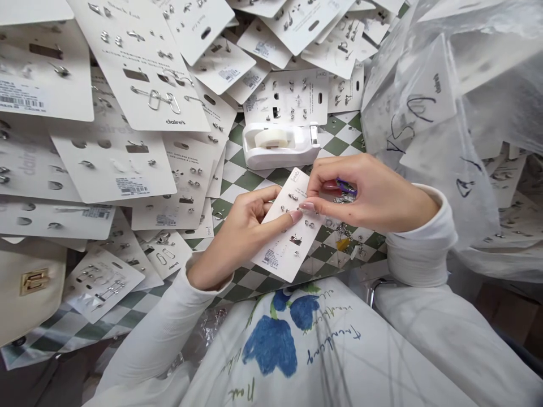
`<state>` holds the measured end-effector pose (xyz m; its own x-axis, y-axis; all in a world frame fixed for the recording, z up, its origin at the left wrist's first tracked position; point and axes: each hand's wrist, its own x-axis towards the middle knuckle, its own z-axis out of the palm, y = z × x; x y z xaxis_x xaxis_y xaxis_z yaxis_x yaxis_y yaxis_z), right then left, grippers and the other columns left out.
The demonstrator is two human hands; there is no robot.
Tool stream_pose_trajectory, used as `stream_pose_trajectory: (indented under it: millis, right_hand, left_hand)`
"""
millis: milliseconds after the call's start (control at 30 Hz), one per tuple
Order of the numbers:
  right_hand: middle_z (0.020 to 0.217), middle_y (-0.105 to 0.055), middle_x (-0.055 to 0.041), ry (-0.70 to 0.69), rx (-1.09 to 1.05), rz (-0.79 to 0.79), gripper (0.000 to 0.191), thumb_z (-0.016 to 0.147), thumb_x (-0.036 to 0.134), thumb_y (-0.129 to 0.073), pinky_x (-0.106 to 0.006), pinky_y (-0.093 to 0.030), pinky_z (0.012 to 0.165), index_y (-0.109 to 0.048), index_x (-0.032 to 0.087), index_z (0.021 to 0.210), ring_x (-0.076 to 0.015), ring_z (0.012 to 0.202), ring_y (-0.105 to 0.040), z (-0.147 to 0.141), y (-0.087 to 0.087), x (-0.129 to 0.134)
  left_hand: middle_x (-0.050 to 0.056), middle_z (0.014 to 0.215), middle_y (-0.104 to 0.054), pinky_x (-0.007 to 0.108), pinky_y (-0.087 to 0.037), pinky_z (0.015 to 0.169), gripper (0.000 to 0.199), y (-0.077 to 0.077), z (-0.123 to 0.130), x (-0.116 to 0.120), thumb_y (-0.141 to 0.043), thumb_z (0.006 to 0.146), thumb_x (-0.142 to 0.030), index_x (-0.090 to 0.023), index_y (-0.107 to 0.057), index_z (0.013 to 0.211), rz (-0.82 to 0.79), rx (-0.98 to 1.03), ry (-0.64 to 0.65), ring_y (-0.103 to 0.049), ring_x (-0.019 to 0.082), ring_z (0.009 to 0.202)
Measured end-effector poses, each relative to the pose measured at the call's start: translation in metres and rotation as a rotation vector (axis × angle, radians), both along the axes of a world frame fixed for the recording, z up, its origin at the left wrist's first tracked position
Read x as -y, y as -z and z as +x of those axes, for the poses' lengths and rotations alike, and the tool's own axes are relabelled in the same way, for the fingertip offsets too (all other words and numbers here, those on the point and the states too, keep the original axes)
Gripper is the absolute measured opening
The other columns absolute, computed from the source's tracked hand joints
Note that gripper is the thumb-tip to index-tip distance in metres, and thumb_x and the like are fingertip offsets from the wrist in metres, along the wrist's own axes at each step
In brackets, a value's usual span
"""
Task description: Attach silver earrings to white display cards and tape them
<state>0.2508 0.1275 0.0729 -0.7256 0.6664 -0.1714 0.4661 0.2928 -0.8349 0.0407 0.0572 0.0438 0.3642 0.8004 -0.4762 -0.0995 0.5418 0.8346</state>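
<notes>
My left hand [258, 223] grips a white earring card [283, 249] by its left edge, thumb lying across the front. Several small silver earrings and a barcode label show on the card, which is tilted. Over the card's right side, my right hand [352, 189] has its thumb and forefinger pinched at the card's face near my left thumb; whatever tiny piece sits between those fingertips is hidden. Something purple [347, 186] shows within the curl of my right fingers. Beneath that hand, loose small silver earrings [339, 229] lie scattered on the checkered tabletop.
A white tape dispenser [282, 148] stands just beyond the card. Overlapping earring cards [144, 79] cover the left and back of the table. Clear plastic bags [436, 124] with cards inside bulge at the right. A cream bag [31, 282] with a gold clasp sits at the left edge.
</notes>
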Motion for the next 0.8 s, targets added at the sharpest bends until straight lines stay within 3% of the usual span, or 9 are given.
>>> stream_pose_trajectory:
  millis: [433,667,800]
  right_hand:
    - [0.068,-0.057,0.0013,0.086,0.074,-0.108,0.017,0.093,0.019,-0.071,-0.029,-0.039,0.057,-0.065,0.019,0.077,-0.0129,0.062,-0.048,-0.006,0.009,0.003]
    - [0.068,-0.054,0.0036,-0.073,0.009,0.078,0.016,0.093,0.017,-0.070,-0.029,-0.037,0.056,-0.060,0.020,0.081,-0.0119,0.060,-0.044,-0.002,0.011,-0.003]
    - [0.073,-0.054,0.0023,-0.116,0.012,0.104,0.017,0.096,0.019,-0.067,-0.032,-0.038,0.058,-0.057,0.021,0.082,-0.0127,0.062,-0.044,-0.001,0.008,-0.008]
  left_hand:
    - [0.000,0.081,-0.062,0.015,-0.043,0.049,0.015,0.003,0.000,-0.001,-0.080,0.085,-0.022,-0.017,-0.068,0.092,0.092,-0.058,0.031,-0.053,0.010,0.063]
    - [0.002,0.086,-0.064,0.017,-0.044,0.052,0.014,0.001,-0.002,-0.002,-0.079,0.086,-0.021,-0.016,-0.068,0.092,0.117,-0.054,0.060,-0.054,0.011,0.067]
    - [0.001,0.083,-0.064,0.018,-0.049,0.054,0.016,0.001,-0.005,-0.002,-0.080,0.086,-0.023,-0.017,-0.070,0.096,0.100,-0.042,0.049,-0.059,0.014,0.070]
